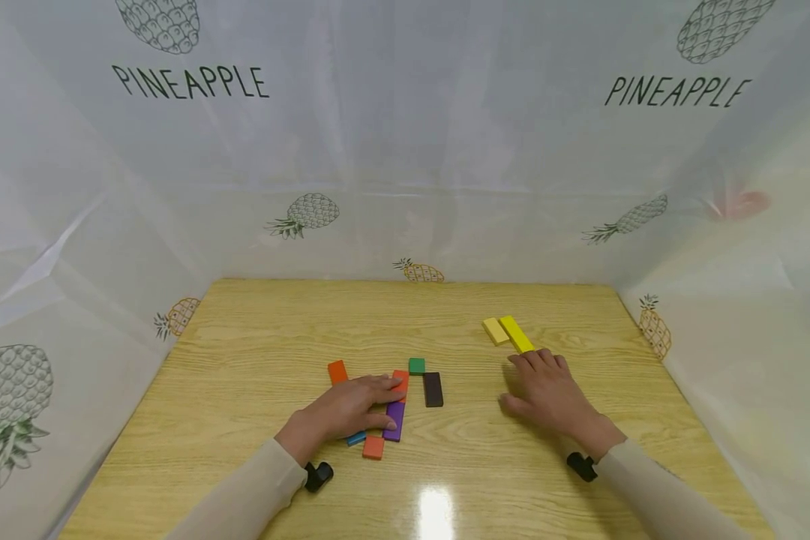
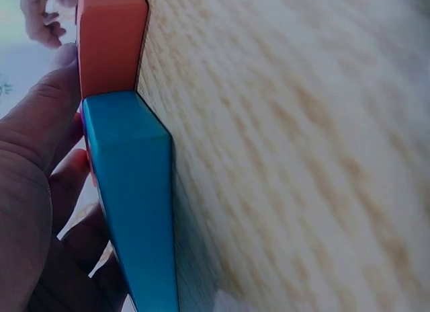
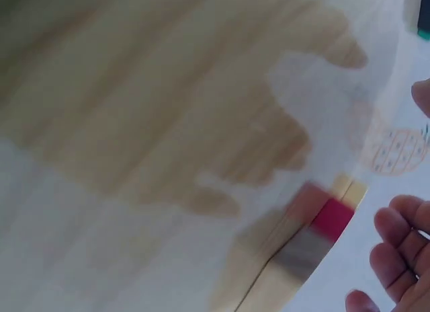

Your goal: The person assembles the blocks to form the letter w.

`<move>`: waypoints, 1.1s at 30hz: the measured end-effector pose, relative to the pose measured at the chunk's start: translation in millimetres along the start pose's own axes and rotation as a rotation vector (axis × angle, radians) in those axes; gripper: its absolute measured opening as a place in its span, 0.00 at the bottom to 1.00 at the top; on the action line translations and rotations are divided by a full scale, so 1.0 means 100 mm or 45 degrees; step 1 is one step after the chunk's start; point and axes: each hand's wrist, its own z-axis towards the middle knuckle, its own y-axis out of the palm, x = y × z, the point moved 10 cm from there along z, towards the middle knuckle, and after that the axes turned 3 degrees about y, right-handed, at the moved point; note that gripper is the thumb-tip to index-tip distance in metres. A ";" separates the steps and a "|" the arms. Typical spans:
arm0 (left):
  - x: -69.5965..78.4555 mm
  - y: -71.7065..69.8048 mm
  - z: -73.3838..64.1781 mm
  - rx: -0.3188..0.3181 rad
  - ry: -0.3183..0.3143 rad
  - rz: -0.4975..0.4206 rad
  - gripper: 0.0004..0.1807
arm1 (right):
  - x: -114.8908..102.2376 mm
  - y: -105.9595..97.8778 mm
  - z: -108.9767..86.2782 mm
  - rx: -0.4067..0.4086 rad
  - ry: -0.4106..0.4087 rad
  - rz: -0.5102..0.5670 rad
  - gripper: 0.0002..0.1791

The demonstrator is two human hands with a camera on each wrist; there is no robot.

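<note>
My left hand [image 1: 351,409] lies palm down with fingers extended over a group of blocks. Its fingertips touch a red block [image 1: 401,373], and the thumb rests on a purple block [image 1: 397,412] joined end to end with it. A blue block [image 2: 134,204] sits partly hidden under that hand, beside a small red-orange block [image 1: 373,448]. Across the table my right hand [image 1: 547,394] is spread loosely, its fingertips right at the near end of a bright yellow block [image 1: 516,334]. In the right wrist view a blurred crimson block [image 3: 334,220] shows near the relaxed fingers.
A green block [image 1: 416,366] and a black block [image 1: 433,390] lie just right of the left hand. An orange block [image 1: 337,371] is behind it. The pale yellow block [image 1: 495,331] lies beside the bright yellow one. A pineapple-print sheet [image 1: 405,150] surrounds the wooden table [image 1: 277,315].
</note>
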 end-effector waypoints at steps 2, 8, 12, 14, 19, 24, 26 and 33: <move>0.00 0.00 0.00 0.005 -0.001 0.000 0.34 | 0.12 -0.02 -0.06 0.008 0.046 -0.016 0.34; 0.02 -0.01 0.01 0.005 -0.002 -0.008 0.34 | 0.41 -0.11 -0.26 0.006 0.143 -0.069 0.36; 0.02 -0.01 0.00 0.002 -0.006 -0.008 0.34 | 0.57 -0.13 -0.37 -0.036 0.222 -0.074 0.37; 0.02 -0.01 0.00 0.002 -0.008 -0.005 0.34 | 0.64 -0.13 -0.42 -0.056 0.259 -0.075 0.38; 0.02 -0.01 0.00 0.002 -0.006 -0.008 0.34 | 0.72 -0.14 -0.48 -0.071 0.278 -0.109 0.38; 0.03 -0.01 0.00 -0.008 -0.011 -0.021 0.34 | 0.75 -0.12 -0.51 -0.090 0.268 -0.137 0.33; 0.03 -0.01 -0.01 -0.010 -0.013 -0.026 0.34 | 0.76 -0.11 -0.52 -0.099 0.270 -0.140 0.31; 0.02 -0.01 0.00 -0.003 -0.014 -0.031 0.34 | 0.77 -0.12 -0.53 -0.086 0.261 -0.149 0.31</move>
